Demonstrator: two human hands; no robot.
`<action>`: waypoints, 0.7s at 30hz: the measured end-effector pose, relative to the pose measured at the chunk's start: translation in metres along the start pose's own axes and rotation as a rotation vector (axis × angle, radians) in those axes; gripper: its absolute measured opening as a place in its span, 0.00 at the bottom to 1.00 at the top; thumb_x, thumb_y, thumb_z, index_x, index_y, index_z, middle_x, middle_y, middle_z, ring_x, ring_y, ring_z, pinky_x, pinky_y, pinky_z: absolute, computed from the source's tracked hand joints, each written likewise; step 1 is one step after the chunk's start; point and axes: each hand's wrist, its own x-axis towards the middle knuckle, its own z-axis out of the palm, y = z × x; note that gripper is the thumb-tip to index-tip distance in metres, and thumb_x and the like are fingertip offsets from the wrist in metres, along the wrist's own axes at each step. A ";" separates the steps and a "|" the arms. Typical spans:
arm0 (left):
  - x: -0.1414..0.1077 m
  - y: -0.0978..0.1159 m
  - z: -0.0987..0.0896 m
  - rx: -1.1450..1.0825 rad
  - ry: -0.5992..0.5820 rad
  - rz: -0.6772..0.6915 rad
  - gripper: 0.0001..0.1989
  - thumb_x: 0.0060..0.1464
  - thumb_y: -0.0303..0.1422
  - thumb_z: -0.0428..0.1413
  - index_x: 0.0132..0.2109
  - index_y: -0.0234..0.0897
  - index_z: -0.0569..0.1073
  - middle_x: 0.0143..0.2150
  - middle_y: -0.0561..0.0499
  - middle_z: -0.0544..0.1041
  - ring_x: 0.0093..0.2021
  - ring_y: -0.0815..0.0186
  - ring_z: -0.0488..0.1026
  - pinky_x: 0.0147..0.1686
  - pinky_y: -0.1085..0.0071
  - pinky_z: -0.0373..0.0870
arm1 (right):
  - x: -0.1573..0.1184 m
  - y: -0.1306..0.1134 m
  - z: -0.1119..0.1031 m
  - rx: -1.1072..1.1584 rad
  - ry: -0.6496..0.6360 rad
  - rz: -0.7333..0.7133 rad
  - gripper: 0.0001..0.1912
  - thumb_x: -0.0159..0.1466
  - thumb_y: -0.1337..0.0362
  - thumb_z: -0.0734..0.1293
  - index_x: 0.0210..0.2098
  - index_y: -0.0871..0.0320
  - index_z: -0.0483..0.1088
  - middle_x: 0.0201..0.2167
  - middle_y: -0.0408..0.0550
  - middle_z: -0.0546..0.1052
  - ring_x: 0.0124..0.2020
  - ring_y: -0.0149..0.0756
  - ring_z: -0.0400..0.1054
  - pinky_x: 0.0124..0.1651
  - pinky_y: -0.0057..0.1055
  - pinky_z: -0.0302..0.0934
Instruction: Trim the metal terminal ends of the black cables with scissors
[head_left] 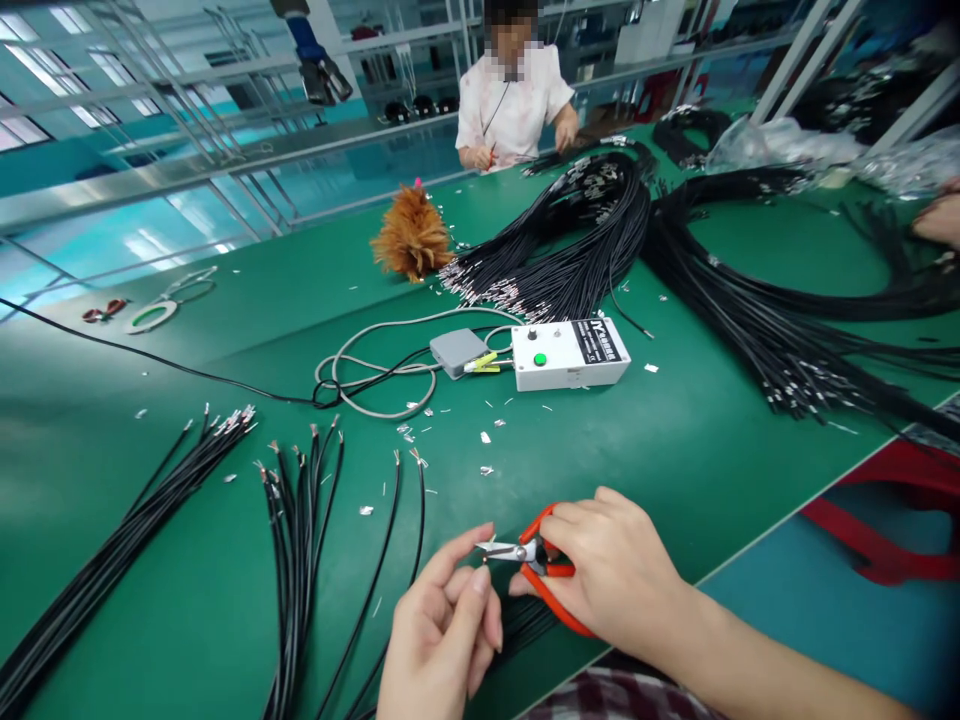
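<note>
In the head view my right hand (611, 565) is wrapped round the orange-red handles of a pair of wire snips (517, 552). The blades point left, their tips at the fingertips of my left hand (450, 625). My left thumb and fingers pinch a small cable end, mostly hidden by the fingers. Two single black cables (386, 545) with bared, splayed wire ends lie just left of that hand. Further left are a small bunch of stripped black cables (292, 570) and a thicker bundle (142, 530) with silvery ends. More dark cables (529, 625) lie beneath my hands.
A white control box (574, 358) with a green button, a grey block (459, 352) and looped leads lie mid-table among foil scraps. Behind are a feather duster (412, 235) and large cable bundles (559, 235). A co-worker (514, 110) sits opposite; another person's hand (941, 215) shows far right.
</note>
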 end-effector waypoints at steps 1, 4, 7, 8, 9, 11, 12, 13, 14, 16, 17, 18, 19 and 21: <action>0.000 -0.001 0.000 -0.005 -0.003 0.000 0.26 0.51 0.45 0.60 0.52 0.34 0.71 0.17 0.58 0.69 0.12 0.82 0.49 0.13 0.82 0.41 | 0.000 0.000 0.000 0.003 -0.005 0.004 0.22 0.61 0.45 0.65 0.22 0.57 0.70 0.20 0.43 0.75 0.21 0.32 0.66 0.30 0.32 0.43; 0.002 -0.004 -0.001 -0.025 -0.005 0.004 0.27 0.49 0.46 0.61 0.52 0.34 0.71 0.16 0.57 0.69 0.12 0.82 0.49 0.13 0.82 0.41 | -0.001 0.002 0.003 -0.022 -0.031 0.003 0.19 0.58 0.48 0.68 0.22 0.57 0.71 0.20 0.42 0.76 0.21 0.32 0.67 0.30 0.32 0.43; 0.005 -0.006 -0.002 -0.043 -0.009 0.007 0.28 0.47 0.47 0.62 0.50 0.33 0.72 0.16 0.57 0.69 0.12 0.82 0.48 0.12 0.82 0.40 | -0.003 0.005 0.005 -0.056 -0.063 -0.007 0.17 0.55 0.51 0.72 0.21 0.56 0.71 0.21 0.42 0.77 0.21 0.33 0.68 0.30 0.33 0.44; 0.006 -0.006 -0.003 -0.045 -0.009 0.005 0.28 0.46 0.47 0.62 0.50 0.33 0.72 0.15 0.57 0.68 0.12 0.81 0.48 0.12 0.82 0.39 | -0.004 0.005 0.005 -0.052 -0.073 -0.005 0.17 0.55 0.51 0.72 0.21 0.56 0.71 0.20 0.41 0.77 0.21 0.33 0.68 0.30 0.33 0.44; 0.007 -0.006 -0.003 -0.047 -0.006 0.000 0.28 0.46 0.47 0.63 0.50 0.33 0.73 0.15 0.57 0.68 0.12 0.81 0.47 0.12 0.82 0.38 | -0.004 0.005 0.005 -0.040 -0.081 0.002 0.17 0.55 0.50 0.71 0.21 0.56 0.71 0.20 0.41 0.77 0.21 0.33 0.68 0.30 0.33 0.45; 0.007 -0.007 -0.003 -0.048 0.010 -0.011 0.29 0.45 0.47 0.64 0.50 0.33 0.73 0.15 0.57 0.68 0.12 0.81 0.47 0.12 0.82 0.37 | -0.004 0.005 0.005 -0.016 -0.078 0.018 0.19 0.56 0.47 0.69 0.20 0.55 0.71 0.20 0.42 0.77 0.21 0.33 0.68 0.29 0.32 0.46; 0.007 -0.008 -0.002 -0.045 0.016 -0.014 0.30 0.44 0.47 0.64 0.50 0.33 0.72 0.15 0.57 0.68 0.13 0.80 0.47 0.12 0.82 0.36 | -0.004 0.005 0.006 -0.012 -0.073 0.024 0.20 0.56 0.46 0.69 0.21 0.56 0.71 0.20 0.42 0.77 0.21 0.34 0.69 0.30 0.32 0.46; 0.007 -0.009 -0.001 -0.040 0.019 -0.016 0.30 0.44 0.48 0.64 0.50 0.33 0.72 0.15 0.57 0.68 0.12 0.80 0.47 0.12 0.82 0.36 | -0.003 0.005 0.006 -0.008 -0.067 0.025 0.20 0.56 0.46 0.69 0.21 0.56 0.71 0.20 0.43 0.77 0.21 0.34 0.69 0.30 0.32 0.47; 0.007 -0.011 0.000 -0.032 0.016 -0.011 0.31 0.44 0.48 0.64 0.50 0.34 0.72 0.14 0.57 0.67 0.12 0.80 0.47 0.12 0.82 0.37 | -0.002 0.005 0.007 0.003 -0.065 0.027 0.20 0.56 0.46 0.69 0.21 0.56 0.71 0.21 0.44 0.78 0.21 0.34 0.69 0.30 0.32 0.48; 0.008 -0.013 0.000 -0.004 -0.004 0.017 0.31 0.45 0.49 0.62 0.51 0.34 0.71 0.15 0.58 0.68 0.11 0.81 0.46 0.12 0.82 0.38 | 0.002 0.007 0.008 0.094 -0.085 0.075 0.22 0.56 0.45 0.68 0.19 0.57 0.70 0.20 0.45 0.77 0.20 0.34 0.67 0.29 0.32 0.48; 0.010 -0.012 -0.003 0.020 -0.014 0.043 0.30 0.47 0.50 0.61 0.52 0.35 0.69 0.15 0.58 0.68 0.11 0.81 0.47 0.12 0.82 0.39 | 0.005 0.009 0.008 0.205 -0.123 0.135 0.24 0.56 0.44 0.67 0.17 0.57 0.69 0.18 0.44 0.75 0.18 0.32 0.65 0.27 0.31 0.48; 0.013 -0.009 -0.009 0.055 -0.016 0.082 0.30 0.49 0.49 0.59 0.53 0.35 0.68 0.16 0.58 0.68 0.11 0.80 0.48 0.12 0.81 0.42 | 0.008 0.012 0.008 0.370 -0.176 0.217 0.26 0.56 0.42 0.66 0.17 0.57 0.68 0.15 0.43 0.72 0.16 0.31 0.62 0.24 0.30 0.47; 0.017 -0.003 -0.017 0.109 -0.003 0.134 0.29 0.51 0.49 0.57 0.55 0.36 0.65 0.17 0.57 0.69 0.11 0.78 0.52 0.12 0.81 0.47 | 0.010 0.016 0.007 0.575 -0.225 0.314 0.27 0.56 0.40 0.64 0.17 0.57 0.66 0.13 0.41 0.69 0.15 0.29 0.59 0.22 0.28 0.47; 0.028 0.017 -0.043 0.282 0.108 0.273 0.30 0.56 0.45 0.54 0.60 0.37 0.59 0.22 0.54 0.73 0.16 0.69 0.65 0.18 0.74 0.63 | 0.015 0.025 0.006 1.024 -0.272 0.487 0.29 0.59 0.37 0.59 0.19 0.57 0.65 0.11 0.37 0.63 0.14 0.28 0.55 0.20 0.26 0.48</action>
